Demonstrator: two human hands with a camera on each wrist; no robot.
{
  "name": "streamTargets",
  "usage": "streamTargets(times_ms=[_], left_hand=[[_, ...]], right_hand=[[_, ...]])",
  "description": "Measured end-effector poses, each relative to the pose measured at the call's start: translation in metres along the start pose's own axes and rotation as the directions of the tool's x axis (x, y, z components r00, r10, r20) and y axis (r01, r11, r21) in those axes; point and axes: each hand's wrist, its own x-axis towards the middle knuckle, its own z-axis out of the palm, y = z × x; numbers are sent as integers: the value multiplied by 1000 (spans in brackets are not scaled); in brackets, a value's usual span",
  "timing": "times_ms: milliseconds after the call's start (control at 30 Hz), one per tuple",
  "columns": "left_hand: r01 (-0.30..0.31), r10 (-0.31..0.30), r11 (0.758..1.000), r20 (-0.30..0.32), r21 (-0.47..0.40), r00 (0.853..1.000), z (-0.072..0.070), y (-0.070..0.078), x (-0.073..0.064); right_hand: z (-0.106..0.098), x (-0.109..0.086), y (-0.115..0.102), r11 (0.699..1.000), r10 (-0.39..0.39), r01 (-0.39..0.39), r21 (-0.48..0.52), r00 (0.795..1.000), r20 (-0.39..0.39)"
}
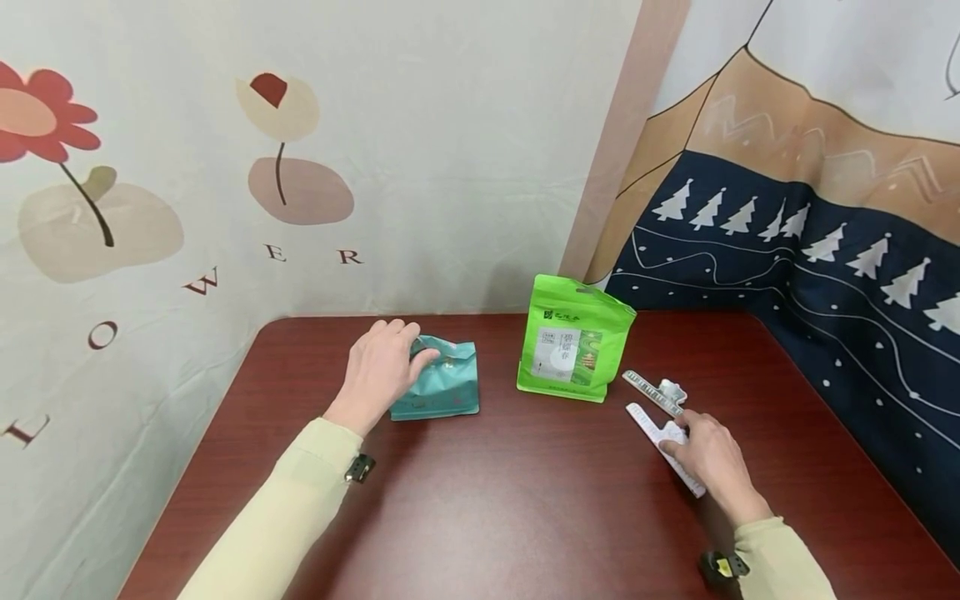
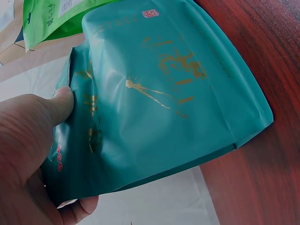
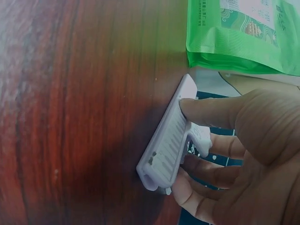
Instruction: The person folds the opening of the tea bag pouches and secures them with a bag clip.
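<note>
Pale left sleeve (image 1: 255, 517) up close, left hand (image 1: 381, 367) on a teal bag (image 1: 444, 387), right hand (image 1: 716, 458) on a white clip (image 1: 654, 435)

At the far end of that sleeve, the left hand pinches the teal bag by its upper left edge; the left wrist view shows the thumb on 1 face and fingers behind. Most of the bag extends right of and below this grip, its base on the red-brown table (image 1: 487, 517), gold lettering on its front.

Between the 2 grips, apart from both and farther off than the right hand, a bright green bag (image 1: 558, 312) stands upright with a pale label.

Next comes a second clip (image 1: 649, 392), lying just beyond the right hand's fingers; whether they touch it cannot be told. The white clip sits directly within the right grip: thumb pressed to its flat bar, fingers behind near the handle, pinching it. Its bar sticks out past the thumb on both sides.
</note>
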Motion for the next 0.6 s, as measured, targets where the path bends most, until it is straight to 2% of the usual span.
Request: streamTargets(times_ms=[600], left_hand=[[0,0,1000,15,15,1000,-2,1,0]], right_hand=[[-5,-6,-14,999,-29,28,44,1000,11]])
